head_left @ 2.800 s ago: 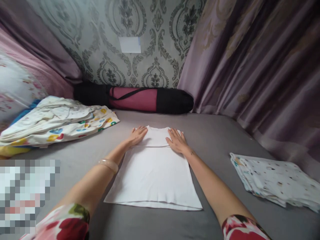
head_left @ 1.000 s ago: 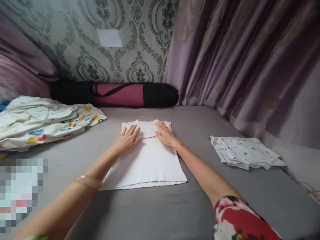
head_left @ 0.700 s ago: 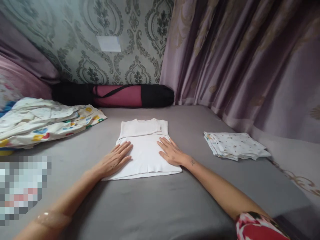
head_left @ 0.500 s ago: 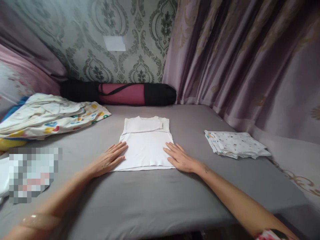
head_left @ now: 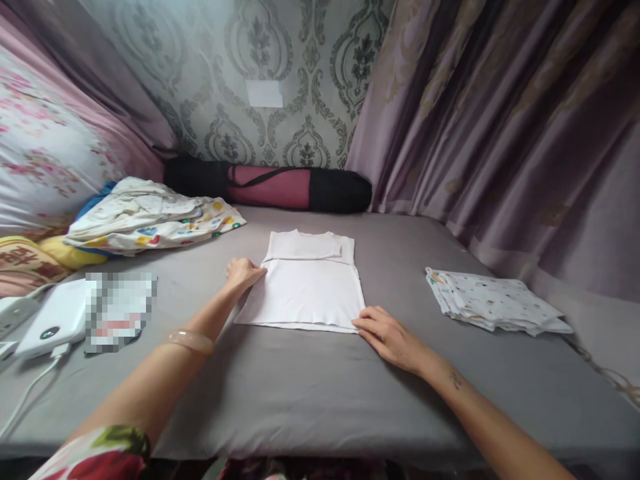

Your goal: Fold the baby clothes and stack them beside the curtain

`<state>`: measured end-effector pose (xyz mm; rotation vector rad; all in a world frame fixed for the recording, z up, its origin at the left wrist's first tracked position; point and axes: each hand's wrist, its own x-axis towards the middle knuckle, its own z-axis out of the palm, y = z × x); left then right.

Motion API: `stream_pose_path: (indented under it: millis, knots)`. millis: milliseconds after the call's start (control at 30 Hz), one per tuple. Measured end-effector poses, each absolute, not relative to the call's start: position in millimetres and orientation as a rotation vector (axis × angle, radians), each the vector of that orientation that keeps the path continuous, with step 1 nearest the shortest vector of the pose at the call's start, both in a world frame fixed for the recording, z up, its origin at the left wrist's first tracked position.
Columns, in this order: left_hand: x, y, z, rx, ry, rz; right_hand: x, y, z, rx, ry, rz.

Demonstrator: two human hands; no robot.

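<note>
- Apparently pinching white shirt [head_left: 310, 295] at corner with right hand [head_left: 393, 338]
- Touching its side with left hand [head_left: 243, 273] — cannot tell if gripping
- Seemingly taking hold — needing even grip next

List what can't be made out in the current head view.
All in the head view:
Packet: print, hidden by pixelation.
White shirt: underside, hidden by its upper layer.
Power strip: rest, cut off by left edge.
Left hand: palm, hidden by its back.

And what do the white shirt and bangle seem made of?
The white shirt looks like soft, matte knit, probably cotton: it lies thin and slightly rippled. The bangle could be stone, glass or plastic: pale and smooth, its highlights suggest polish.
</note>
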<state>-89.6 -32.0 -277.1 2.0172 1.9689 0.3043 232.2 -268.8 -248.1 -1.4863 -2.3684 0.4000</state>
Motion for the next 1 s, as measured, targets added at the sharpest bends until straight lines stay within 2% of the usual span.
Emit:
stream_pose_path:
  millis: [100, 200, 567, 1000]
  knots:
    - [-81, -35, -266, 1.817, 1.992, 0.277, 233, -268, -250, -1.475, -2.381, 0.396]
    - [-77, -41, -260, 1.785, 1.911, 0.411, 234, -267, -251, -1.472, -2.38, 0.406]
    - [-78, -33, -261, 1.437, 1.793, 0.643, 235, -266, -250, -1.467, -2.378, 0.436]
    - [-93, -36, -272, 1.943, 1.933, 0.401, 237, -262, -236, -1.533, -2.484, 0.512]
